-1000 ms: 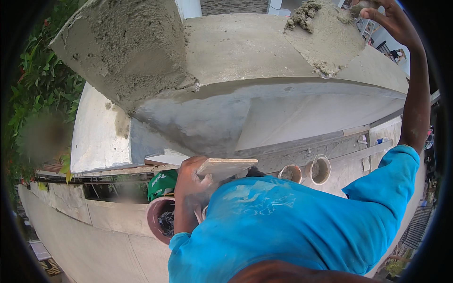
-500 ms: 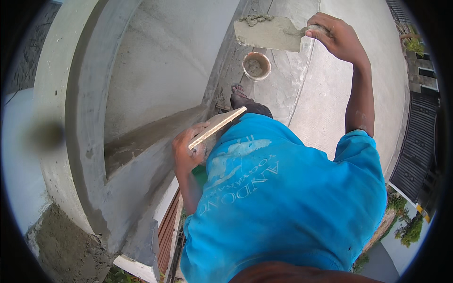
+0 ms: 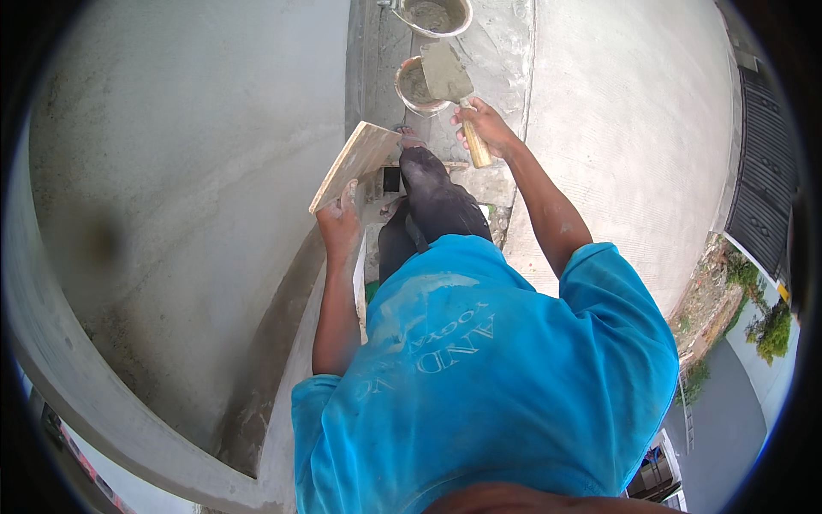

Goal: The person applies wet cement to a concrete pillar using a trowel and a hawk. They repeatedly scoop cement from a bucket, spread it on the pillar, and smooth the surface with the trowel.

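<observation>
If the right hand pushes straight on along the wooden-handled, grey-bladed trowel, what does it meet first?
Probably the farther round, pale-rimmed bucket of grey mortar, just beyond the trowel in view; depth is unclear, so the right hand might pass above it.

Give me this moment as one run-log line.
left hand: holding flat board | right hand: gripping trowel | trowel: overlapping nearer bucket in view | farther bucket: at picture's upper edge

Bucket (image 3: 420, 110) of grey mix. Trowel (image 3: 447, 74), blade overlapping the bucket's right side in view, handle gripped by right hand (image 3: 490, 128). Flat board (image 3: 356, 163), left of bucket, nearer the wearer, held by left hand (image 3: 340, 224). Second bucket (image 3: 445, 34), beyond the first.
</observation>
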### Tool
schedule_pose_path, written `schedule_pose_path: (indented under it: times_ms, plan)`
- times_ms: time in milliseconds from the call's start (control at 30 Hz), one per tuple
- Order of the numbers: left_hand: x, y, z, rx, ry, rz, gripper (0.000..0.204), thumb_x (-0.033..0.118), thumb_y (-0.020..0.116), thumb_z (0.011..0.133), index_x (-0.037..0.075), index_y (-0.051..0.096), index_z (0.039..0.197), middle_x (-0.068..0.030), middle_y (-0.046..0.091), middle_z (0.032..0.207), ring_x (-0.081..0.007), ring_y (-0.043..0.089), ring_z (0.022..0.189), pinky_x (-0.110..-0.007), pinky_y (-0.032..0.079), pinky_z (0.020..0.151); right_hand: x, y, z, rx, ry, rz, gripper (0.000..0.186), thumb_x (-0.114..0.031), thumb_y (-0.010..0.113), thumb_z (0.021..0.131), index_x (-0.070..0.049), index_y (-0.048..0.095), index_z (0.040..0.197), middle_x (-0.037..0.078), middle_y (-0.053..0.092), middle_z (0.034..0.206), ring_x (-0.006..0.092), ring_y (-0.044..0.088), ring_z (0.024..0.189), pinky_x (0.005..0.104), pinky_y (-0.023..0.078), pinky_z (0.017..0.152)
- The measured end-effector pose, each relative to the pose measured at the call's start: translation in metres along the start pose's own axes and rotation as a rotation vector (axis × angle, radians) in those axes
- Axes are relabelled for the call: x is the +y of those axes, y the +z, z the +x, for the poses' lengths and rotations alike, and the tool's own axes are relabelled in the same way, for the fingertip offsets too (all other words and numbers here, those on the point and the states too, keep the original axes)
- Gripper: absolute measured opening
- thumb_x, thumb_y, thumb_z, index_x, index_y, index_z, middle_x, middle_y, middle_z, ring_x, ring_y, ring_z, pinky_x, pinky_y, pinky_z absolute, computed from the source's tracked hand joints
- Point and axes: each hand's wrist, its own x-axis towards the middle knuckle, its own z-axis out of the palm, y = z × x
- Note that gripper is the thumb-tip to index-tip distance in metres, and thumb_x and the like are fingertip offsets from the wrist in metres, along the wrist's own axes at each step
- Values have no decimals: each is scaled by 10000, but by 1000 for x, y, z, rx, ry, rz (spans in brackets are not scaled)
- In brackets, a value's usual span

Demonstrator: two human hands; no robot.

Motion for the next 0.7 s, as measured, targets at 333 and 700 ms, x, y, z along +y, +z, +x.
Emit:
schedule_pose_path:
  times_ms: [333,700]
  plan:
    - [8,126,57,-209,211,115,392,-49,527,971,13,625,1346,-156,715,1239,-250,716,1079,-350,551,941,31,103,-15,608,-664,-583,445,-123,708,871,-11,549,1271,248,657,1086,483,637,1026,494,518,868]
    - [9,142,68,-206,355,225,375,24,558,1006,64,619,1373,-143,756,937,-214,755,707,-343,569,635,57,82,-75,521,-555,-634,470,-120,750,843,6,585,1264,243,637,1218,444,625,1124,466,512,950]
